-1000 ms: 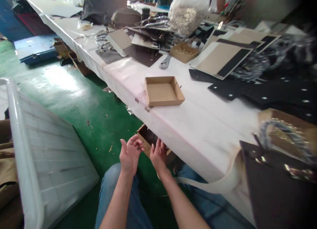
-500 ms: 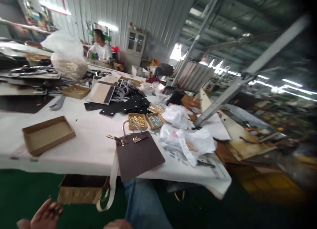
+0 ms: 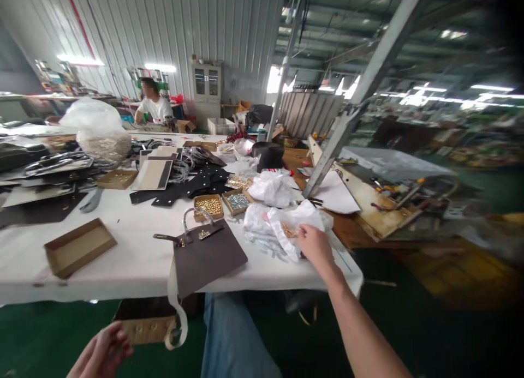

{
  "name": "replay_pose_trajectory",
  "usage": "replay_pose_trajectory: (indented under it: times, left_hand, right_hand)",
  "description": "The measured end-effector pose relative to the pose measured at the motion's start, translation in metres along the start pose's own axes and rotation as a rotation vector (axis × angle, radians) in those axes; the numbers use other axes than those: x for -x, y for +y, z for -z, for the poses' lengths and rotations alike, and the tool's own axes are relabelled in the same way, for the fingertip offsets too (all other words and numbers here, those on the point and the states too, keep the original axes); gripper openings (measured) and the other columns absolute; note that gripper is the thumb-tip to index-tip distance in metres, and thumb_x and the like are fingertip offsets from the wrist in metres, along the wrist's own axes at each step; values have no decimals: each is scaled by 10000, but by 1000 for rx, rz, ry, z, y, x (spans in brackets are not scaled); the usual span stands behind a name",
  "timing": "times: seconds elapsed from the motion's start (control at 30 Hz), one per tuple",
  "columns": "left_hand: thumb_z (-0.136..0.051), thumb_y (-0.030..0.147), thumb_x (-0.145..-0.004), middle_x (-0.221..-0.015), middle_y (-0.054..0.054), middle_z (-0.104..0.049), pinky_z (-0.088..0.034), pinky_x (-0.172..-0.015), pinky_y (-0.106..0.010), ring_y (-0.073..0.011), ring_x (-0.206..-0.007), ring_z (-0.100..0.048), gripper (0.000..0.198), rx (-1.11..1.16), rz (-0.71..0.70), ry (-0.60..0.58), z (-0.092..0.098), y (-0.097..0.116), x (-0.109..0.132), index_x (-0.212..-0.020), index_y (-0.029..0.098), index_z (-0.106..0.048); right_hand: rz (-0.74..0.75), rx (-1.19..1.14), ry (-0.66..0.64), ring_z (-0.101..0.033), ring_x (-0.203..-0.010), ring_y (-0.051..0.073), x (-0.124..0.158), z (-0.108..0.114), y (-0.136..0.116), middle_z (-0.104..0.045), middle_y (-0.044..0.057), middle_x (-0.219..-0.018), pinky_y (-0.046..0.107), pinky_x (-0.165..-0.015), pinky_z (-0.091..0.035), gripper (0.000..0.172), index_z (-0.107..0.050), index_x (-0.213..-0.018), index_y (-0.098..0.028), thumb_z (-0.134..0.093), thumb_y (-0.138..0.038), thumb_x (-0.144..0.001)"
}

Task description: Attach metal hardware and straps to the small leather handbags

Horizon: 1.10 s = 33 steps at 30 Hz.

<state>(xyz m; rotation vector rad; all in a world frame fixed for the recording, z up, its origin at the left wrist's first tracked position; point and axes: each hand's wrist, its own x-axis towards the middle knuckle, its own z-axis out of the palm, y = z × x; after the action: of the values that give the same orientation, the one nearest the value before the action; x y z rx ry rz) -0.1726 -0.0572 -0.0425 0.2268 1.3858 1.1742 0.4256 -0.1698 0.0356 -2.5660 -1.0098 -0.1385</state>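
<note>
My right hand (image 3: pixel 314 246) reaches over the table's front right and is at the mouth of a white plastic bag (image 3: pixel 305 217), beside the small gold-coloured metal parts (image 3: pixel 289 230) in it. Its fingers are drawn together; whatever they grip is hidden. Low on the left, off the table, my left hand (image 3: pixel 105 348) hangs with fingers loosely bent and apart, holding nothing I can see. Between them lies a dark brown handbag panel (image 3: pixel 210 258) with a twisted handle (image 3: pixel 195 210), gold-coloured hardware and short straps. A pale strip (image 3: pixel 173 280) hangs from it over the edge.
Small boxes of gold studs (image 3: pixel 208 206) and silver parts (image 3: pixel 237 201) stand behind the panel. A cardboard tray (image 3: pixel 82 248) lies left, black strips (image 3: pixel 196 183) farther back. A metal post (image 3: pixel 339 143) rises on the right. Another person (image 3: pixel 154 108) sits at the back.
My right hand has come up from the bottom edge to the white bag at the right. My left hand has shifted right and its fingers have curled. The view has turned and levelled somewhat.
</note>
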Motion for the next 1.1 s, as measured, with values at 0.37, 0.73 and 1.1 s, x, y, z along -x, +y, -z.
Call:
replay_pose_trajectory:
  times: [0.37,0.73,1.1]
  left_hand:
    - [-858,689,-927,-1033,-135,-803,-625,-717,-281,-205,-852,-737,562,-476,-346,-618,-91,35,58,-1076,148,-838]
    - [-871,719,-885,-1148,-172,-775,-637,-744,-331,-265,-992,-746,637,-550,-348,-580,-106,39,38,-1103,124,-809]
    - [-921,631,-809,-1013,-157,-785,-461,-642,-293,-254,-876,-737,661,-768,-371,-438,-163,40,-19,-1144,91,-741]
  right_hand:
    - [-38,-14,-45,-742,-893,406,-35,-49,43,-848,196,-1096,470,-715,-462,426,-885,-1186,-252,-652,-533,-967]
    - [261,-227,310,-731,-958,424,-6,-39,31,-839,212,-1154,574,-775,-474,394,-820,-1095,-367,-537,-634,-1035]
    - [788,-597,-126,-755,-1203,301,89,-66,-168,-807,101,-1273,444,-1069,-557,225,-732,-1140,-271,-549,-401,-1146]
